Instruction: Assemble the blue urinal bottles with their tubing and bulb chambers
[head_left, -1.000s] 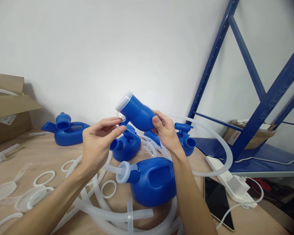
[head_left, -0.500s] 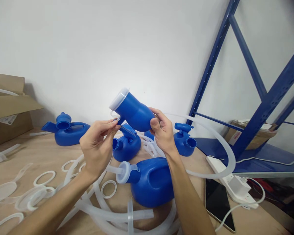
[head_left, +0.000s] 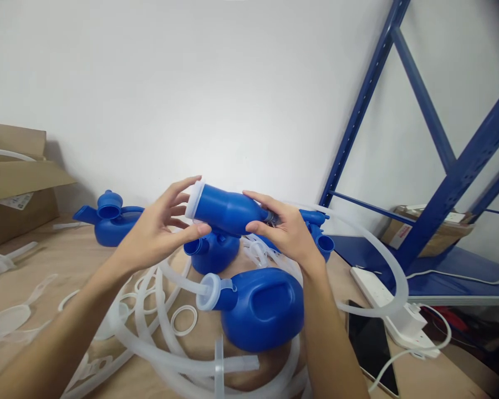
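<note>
A blue plastic urinal funnel (head_left: pixel 233 210) lies sideways in the air between my hands, with a translucent white cap (head_left: pixel 195 200) over its wide left end. My right hand (head_left: pixel 289 227) is wrapped around its narrow end, where a piece of clear tubing partly shows. My left hand (head_left: pixel 162 216) curves around the cap, index finger at the top and thumb below. Under the funnel stands a blue urinal bottle (head_left: pixel 261 310) with a white ring cap (head_left: pixel 209 292) and a tube on its spout. Another blue bottle (head_left: pixel 216 252) sits behind, partly hidden.
Coiled clear tubing (head_left: pixel 178 360) and white rings (head_left: pixel 184 320) cover the front. Flat clear lids (head_left: pixel 6 324) lie left. One blue bottle (head_left: pixel 116 227) stands beyond my left arm, another (head_left: pixel 324 244) at right. A cardboard box (head_left: pixel 20 216), phone (head_left: pixel 374 343), power strip (head_left: pixel 374 285) and blue shelf (head_left: pixel 432 260) flank the table.
The funnel has come down and turned nearly level. My left hand has left the cap's small strap and spread around the cap; my right hand has shifted to the narrow end.
</note>
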A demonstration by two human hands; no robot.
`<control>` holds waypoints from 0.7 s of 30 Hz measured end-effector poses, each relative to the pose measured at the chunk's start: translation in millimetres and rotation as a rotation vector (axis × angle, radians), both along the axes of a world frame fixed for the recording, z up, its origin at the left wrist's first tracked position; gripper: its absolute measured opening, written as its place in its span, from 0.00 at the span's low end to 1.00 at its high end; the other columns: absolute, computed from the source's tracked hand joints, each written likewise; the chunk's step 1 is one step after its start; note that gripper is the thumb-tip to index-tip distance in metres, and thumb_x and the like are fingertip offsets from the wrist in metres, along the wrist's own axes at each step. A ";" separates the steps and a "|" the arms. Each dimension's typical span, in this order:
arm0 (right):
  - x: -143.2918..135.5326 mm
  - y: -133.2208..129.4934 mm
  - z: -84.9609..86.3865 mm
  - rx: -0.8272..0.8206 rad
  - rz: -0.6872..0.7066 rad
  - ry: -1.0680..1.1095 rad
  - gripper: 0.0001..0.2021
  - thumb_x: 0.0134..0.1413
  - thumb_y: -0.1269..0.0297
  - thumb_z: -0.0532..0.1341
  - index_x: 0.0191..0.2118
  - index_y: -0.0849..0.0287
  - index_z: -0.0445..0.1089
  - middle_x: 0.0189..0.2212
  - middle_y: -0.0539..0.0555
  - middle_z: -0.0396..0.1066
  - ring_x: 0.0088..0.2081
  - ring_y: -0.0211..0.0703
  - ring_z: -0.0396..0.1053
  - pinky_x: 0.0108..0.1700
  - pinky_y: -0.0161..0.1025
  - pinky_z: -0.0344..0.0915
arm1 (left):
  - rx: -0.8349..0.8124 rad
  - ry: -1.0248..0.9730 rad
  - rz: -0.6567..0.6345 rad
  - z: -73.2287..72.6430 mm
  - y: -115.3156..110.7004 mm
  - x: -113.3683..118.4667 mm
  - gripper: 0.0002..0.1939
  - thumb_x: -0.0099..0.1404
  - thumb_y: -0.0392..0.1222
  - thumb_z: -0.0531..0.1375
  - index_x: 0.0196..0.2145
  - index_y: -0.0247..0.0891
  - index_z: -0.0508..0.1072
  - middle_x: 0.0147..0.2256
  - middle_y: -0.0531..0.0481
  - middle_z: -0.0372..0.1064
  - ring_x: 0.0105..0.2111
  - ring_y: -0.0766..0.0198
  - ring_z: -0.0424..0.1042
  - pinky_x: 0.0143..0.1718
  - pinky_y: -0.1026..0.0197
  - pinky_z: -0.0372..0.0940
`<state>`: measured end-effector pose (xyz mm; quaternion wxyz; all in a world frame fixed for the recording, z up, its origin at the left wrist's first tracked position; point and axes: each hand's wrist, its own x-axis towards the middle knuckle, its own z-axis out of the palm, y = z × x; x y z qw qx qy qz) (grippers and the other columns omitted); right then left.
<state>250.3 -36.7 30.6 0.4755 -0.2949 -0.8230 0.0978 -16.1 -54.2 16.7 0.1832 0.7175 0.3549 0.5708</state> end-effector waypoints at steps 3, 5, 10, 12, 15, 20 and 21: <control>-4.1 1.6 -1.7 -0.040 -0.001 -0.122 0.31 0.59 0.43 0.67 0.65 0.47 0.69 0.57 0.55 0.76 0.52 0.56 0.74 0.57 0.50 0.68 | -0.012 0.066 0.046 6.0 0.3 -12.3 0.35 0.49 0.51 0.76 0.54 0.46 0.72 0.46 0.44 0.77 0.34 0.55 0.80 0.28 0.59 0.76; -6.0 3.7 -4.0 -0.041 -0.020 -0.208 0.35 0.61 0.44 0.66 0.70 0.46 0.61 0.57 0.56 0.74 0.53 0.55 0.73 0.58 0.52 0.68 | 0.009 0.023 0.069 7.3 3.5 -20.1 0.33 0.46 0.51 0.78 0.47 0.44 0.73 0.46 0.46 0.76 0.31 0.58 0.79 0.26 0.61 0.75; 2.5 2.8 -5.0 0.002 -0.090 -0.330 0.41 0.62 0.46 0.65 0.75 0.42 0.48 0.68 0.58 0.55 0.65 0.55 0.61 0.64 0.54 0.65 | 0.077 -0.235 0.189 10.6 12.0 -44.9 0.26 0.49 0.50 0.77 0.43 0.47 0.72 0.41 0.53 0.76 0.25 0.62 0.77 0.20 0.63 0.72; 9.3 -3.2 -1.3 -0.041 -0.106 -0.349 0.38 0.64 0.46 0.64 0.74 0.40 0.50 0.67 0.56 0.55 0.64 0.55 0.62 0.64 0.54 0.65 | 0.121 -0.317 0.276 14.6 12.3 -55.0 0.23 0.54 0.49 0.76 0.44 0.51 0.73 0.41 0.56 0.76 0.28 0.61 0.79 0.23 0.60 0.74; 16.4 -15.9 6.6 -0.116 -0.078 -0.370 0.34 0.65 0.46 0.63 0.73 0.41 0.54 0.64 0.55 0.63 0.63 0.54 0.64 0.67 0.54 0.62 | 0.202 -0.471 0.309 23.2 11.0 -68.4 0.19 0.61 0.46 0.72 0.48 0.54 0.72 0.46 0.59 0.75 0.44 0.54 0.80 0.34 0.51 0.76; 17.7 -28.4 11.2 -0.418 0.015 -0.501 0.39 0.60 0.43 0.65 0.72 0.46 0.56 0.63 0.56 0.68 0.63 0.56 0.66 0.65 0.52 0.63 | 0.240 -0.709 0.178 34.5 15.3 -86.0 0.13 0.69 0.42 0.67 0.48 0.48 0.68 0.57 0.60 0.71 0.65 0.48 0.64 0.31 0.55 0.63; 18.6 -27.6 8.5 -0.482 0.026 -0.558 0.41 0.58 0.43 0.67 0.73 0.46 0.56 0.64 0.56 0.68 0.63 0.56 0.67 0.65 0.52 0.63 | 0.232 -0.746 0.133 35.6 17.5 -87.9 0.15 0.66 0.44 0.70 0.46 0.45 0.69 0.56 0.58 0.73 0.65 0.48 0.63 0.32 0.55 0.63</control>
